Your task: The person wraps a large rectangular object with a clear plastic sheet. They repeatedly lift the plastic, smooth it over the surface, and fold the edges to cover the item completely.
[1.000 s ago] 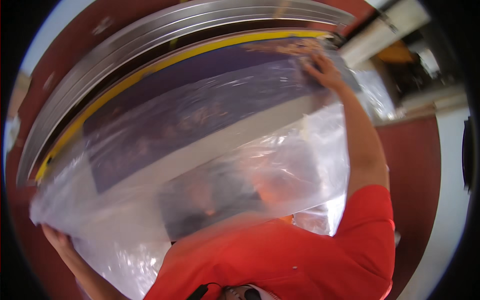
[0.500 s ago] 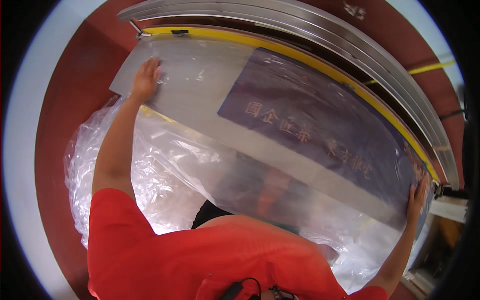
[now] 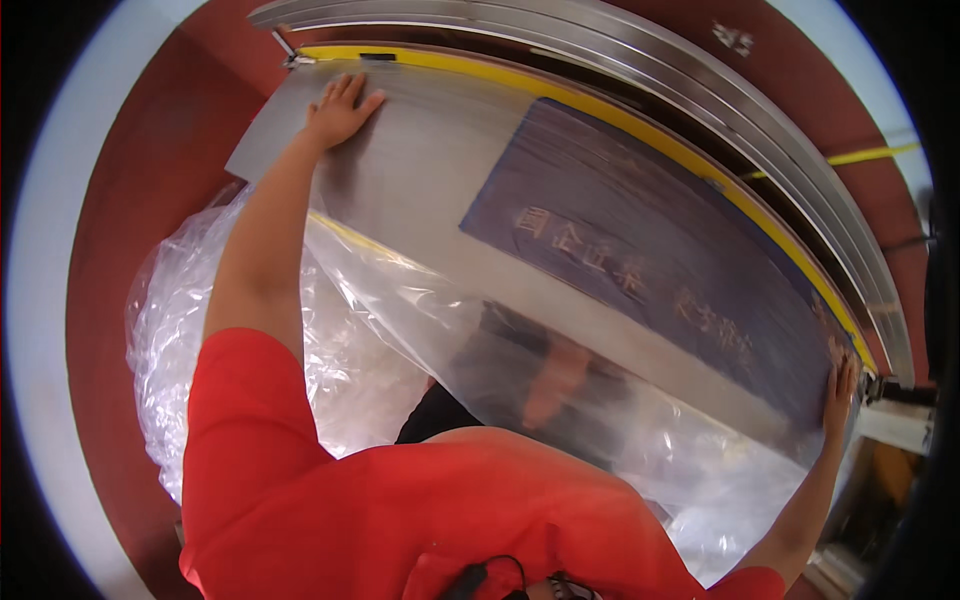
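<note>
A long grey board (image 3: 420,150) lies across the view in front of me, with a dark blue panel (image 3: 620,215) bearing copper-coloured characters on its right part. Clear plastic film (image 3: 400,285) covers both and hangs down over the near edge. My left hand (image 3: 342,112) rests on the film near the far left, palm down with its fingers spread. At the right end, my right hand (image 3: 841,390) lies along the film beside the blue panel, its fingers stretched out. A yellow strip (image 3: 600,105) runs along the board's far edge.
Behind the yellow strip curves a ridged metal beam (image 3: 600,25). A heap of crumpled clear plastic (image 3: 180,330) is at the lower left, on a red floor (image 3: 120,230). A pale boxy object (image 3: 895,428) stands past my right hand.
My left hand has slid away from me and slightly right, and its fingers have spread. The film on the board looks smoother. My right hand stays at the right end.
</note>
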Tool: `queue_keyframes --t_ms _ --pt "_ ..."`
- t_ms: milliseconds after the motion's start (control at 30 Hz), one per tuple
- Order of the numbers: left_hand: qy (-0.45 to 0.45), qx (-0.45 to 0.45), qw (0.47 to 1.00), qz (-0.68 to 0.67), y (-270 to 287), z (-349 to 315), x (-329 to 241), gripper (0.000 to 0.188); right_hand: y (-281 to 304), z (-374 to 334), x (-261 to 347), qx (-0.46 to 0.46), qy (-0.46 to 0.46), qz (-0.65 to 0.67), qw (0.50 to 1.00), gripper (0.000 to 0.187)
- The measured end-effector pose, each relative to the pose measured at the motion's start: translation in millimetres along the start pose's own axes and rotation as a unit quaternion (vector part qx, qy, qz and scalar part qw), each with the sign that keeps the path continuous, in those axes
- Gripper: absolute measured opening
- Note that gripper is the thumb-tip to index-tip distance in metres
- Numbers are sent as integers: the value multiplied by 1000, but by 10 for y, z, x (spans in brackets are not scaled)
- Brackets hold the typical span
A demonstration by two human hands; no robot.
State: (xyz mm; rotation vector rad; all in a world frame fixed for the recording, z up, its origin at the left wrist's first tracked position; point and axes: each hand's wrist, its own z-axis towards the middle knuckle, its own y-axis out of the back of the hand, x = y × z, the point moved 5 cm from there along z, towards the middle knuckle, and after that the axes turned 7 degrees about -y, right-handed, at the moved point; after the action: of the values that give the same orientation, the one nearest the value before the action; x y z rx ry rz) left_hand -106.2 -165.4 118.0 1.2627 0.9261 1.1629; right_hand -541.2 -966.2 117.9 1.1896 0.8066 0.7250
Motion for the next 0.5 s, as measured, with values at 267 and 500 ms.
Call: queue_keyframes --t_ms 267,500 --pt "-449 -71 885 -105 708 -1142 -2170 54 361 -1507 -788 -9 -208 22 978 47" --pt "-488 -54 859 -149 323 -1368 -2091 42 -296 -4947 -1865 360 -456 -71 811 60"
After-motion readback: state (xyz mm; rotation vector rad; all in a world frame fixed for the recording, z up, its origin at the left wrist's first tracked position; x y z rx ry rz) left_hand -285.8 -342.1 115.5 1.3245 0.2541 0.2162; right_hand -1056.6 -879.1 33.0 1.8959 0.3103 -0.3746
